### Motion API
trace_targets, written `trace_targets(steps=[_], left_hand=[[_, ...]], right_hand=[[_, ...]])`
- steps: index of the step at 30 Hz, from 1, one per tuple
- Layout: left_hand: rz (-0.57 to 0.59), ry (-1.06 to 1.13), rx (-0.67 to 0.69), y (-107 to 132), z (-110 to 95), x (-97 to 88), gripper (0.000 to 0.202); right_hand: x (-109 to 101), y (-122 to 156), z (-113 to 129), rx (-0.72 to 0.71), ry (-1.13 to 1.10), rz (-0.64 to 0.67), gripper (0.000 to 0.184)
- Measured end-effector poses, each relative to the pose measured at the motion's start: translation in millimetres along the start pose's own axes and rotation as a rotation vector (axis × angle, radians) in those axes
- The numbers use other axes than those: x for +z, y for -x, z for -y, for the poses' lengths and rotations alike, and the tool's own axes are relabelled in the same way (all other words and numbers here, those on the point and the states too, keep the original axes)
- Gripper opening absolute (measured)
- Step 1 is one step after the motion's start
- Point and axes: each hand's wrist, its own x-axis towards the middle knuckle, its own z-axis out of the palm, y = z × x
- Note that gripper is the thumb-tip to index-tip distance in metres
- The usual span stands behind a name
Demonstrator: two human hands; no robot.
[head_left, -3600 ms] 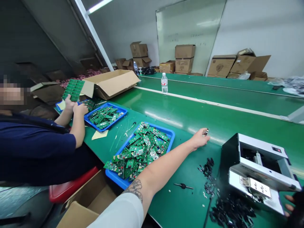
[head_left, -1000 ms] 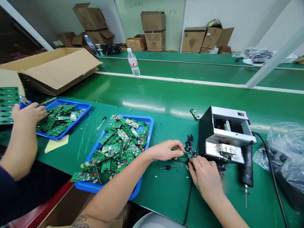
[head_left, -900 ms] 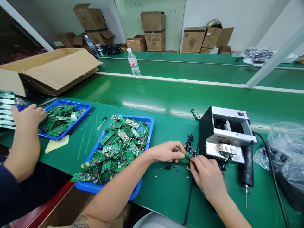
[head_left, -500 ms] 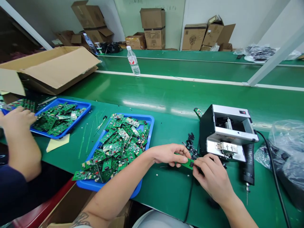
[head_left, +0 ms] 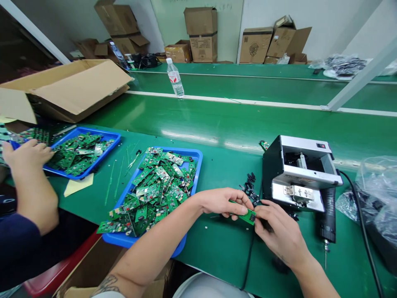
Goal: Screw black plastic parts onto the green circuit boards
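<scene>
My left hand (head_left: pixel 228 203) pinches a small green circuit board (head_left: pixel 248 217) between thumb and fingers, above the green table. At the board's right end, beside a black component, the bent fingers of my right hand (head_left: pixel 277 227) grip its edge; any small part inside them is hidden. Just behind my hands lies a heap of small black parts (head_left: pixel 249 186). To the left, a blue tray (head_left: pixel 198 165) is piled with populated green circuit boards (head_left: pixel 164 178). A silver and black machine (head_left: pixel 305 169) stands to the right of the heap.
An electric screwdriver (head_left: pixel 328 219) lies by the machine, with a black cable (head_left: pixel 361 231) near plastic bags (head_left: pixel 378 186). At left, a co-worker's hand (head_left: pixel 27 155) is beside a second blue tray (head_left: pixel 116 140). A water bottle (head_left: pixel 175 78) and an open carton (head_left: pixel 77 89) stand farther back.
The view has shifted slightly. Both my hands stay at the same board, which now shows a little more of its right end. The co-worker's hand has moved slightly right.
</scene>
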Motion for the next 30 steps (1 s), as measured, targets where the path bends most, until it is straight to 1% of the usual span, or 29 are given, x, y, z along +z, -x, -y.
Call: trace_targets(steps=[6, 9, 14, 18, 21, 26, 30], left_hand=[[-0.02, 0.038, 0.006, -2, 3, 0.2, 0.047], [-0.028, 0.031, 0.013, -4, 5, 0.6, 0.047], [-0.046, 0.052, 0.025, -3, 3, 2.6, 0.048], [-0.036, 0.092, 0.024, -3, 1, 4.0, 0.047], [-0.035, 0.09, 0.044, -3, 1, 4.7, 0.044], [-0.084, 0.02, 0.068, -2, 2, 5.7, 0.044], [-0.129, -0.008, 0.08, -2, 1, 6.7, 0.043]], right_hand=[[-2, 0, 4, 0.186, -0.115, -0.059, 0.014], [-3, 0, 6, 0.203, -0.159, -0.077, 0.015], [-2, 0, 8, 0.231, -0.165, -0.099, 0.014], [-2, 1, 9, 0.212, -0.136, -0.132, 0.016], [-2, 1, 9, 0.205, -0.158, -0.141, 0.016], [0, 1, 8, 0.265, -0.215, -0.154, 0.014], [7, 6, 8, 0.333, -0.279, -0.195, 0.014]])
